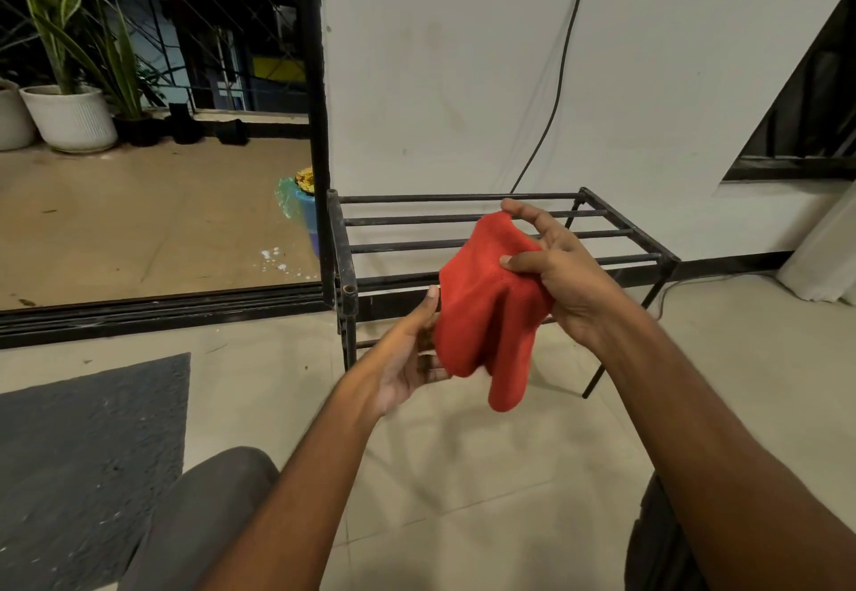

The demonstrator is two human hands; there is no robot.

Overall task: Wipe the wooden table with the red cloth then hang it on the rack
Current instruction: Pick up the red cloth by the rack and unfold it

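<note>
The cloth (486, 312) hangs bunched in the air in front of the rack (463, 220), held by both hands. The right hand (569, 285) pinches its upper part between thumb and curled fingers (528, 215). The left hand (407, 359) grips the lower left edge, thumb on the front, its fingers mostly hidden behind the cloth. A grey mat (92, 451) lies on the floor to the left.
</note>
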